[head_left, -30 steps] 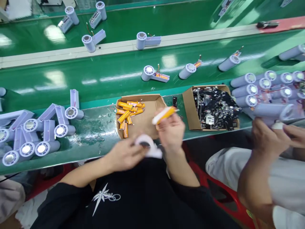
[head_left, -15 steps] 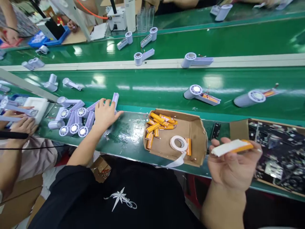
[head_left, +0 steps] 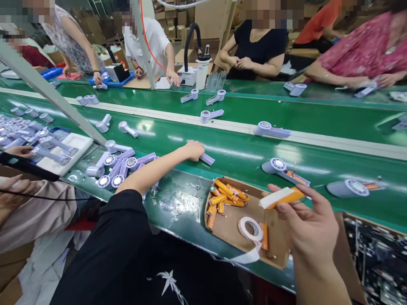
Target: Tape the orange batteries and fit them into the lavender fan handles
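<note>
My left hand (head_left: 194, 150) reaches over the green conveyor belt, its fingers closed over a lilac handheld fan housing. Only the handle (head_left: 207, 159) of that housing sticks out on the right. Between thumb and fingers, my right hand (head_left: 313, 224) holds up an orange cylindrical battery (head_left: 294, 195) with a strip of white tape along it. Below it is a cardboard tray (head_left: 233, 235) with several orange batteries (head_left: 225, 197) and a roll of white tape (head_left: 251, 229), whose loose end hangs over the front. More lilac fan housings (head_left: 118, 167) are heaped left of my left arm.
Housings with batteries inside (head_left: 286, 171) lie on the belt at the right. A box of black parts (head_left: 378, 254) stands front right. A slanted metal post (head_left: 57, 97) rises at left, near a co-worker's hands and a white foam tray (head_left: 71, 148). People sit across the belt.
My left hand has moved from the heap out over the belt with a housing. My right hand still holds the taped battery. The view has tilted up, showing more of the people opposite.
</note>
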### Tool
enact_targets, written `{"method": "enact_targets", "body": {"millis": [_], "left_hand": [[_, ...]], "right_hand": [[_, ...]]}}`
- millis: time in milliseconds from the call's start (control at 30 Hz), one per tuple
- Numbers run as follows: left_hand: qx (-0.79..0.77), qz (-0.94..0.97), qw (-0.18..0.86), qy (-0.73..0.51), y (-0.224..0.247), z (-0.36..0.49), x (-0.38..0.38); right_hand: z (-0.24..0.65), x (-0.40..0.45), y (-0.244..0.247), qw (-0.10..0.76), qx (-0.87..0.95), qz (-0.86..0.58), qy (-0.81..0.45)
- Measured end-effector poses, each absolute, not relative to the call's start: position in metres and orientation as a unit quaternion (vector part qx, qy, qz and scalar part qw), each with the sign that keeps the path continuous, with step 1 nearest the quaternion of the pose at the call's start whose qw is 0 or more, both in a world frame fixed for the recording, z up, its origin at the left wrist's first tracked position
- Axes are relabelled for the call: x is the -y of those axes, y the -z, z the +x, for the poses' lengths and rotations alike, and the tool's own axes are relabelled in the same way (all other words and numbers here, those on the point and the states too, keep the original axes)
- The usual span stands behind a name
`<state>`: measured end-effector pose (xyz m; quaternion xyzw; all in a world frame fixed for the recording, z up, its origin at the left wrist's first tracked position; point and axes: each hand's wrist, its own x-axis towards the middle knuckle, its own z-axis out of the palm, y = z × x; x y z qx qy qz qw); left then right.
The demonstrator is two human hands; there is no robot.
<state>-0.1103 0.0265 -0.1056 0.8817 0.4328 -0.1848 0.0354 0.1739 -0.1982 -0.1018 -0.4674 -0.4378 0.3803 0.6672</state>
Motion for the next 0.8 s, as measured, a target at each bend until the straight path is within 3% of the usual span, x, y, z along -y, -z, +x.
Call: {"method": "enact_targets", "body": {"millis": [267,500,800], "left_hand": [[-0.412,0.891,0.113,0.153,0.105,-0.128,-0.057],[-0.409,0.899,0.100,0.121,0.120,-0.121,-0.048],[-0.417,0.898,0.094,0.101,0.130,-0.101,-0.051]], "right_hand": [[0.139,0.088,0.111,0.536,0.569,-0.449,-0.432],[0.104,0.011,0.142,0.392,0.674,-0.473,-0.410],[0.114,0.002,0.171,0.364,0.701,-0.475,-0.387]]}}
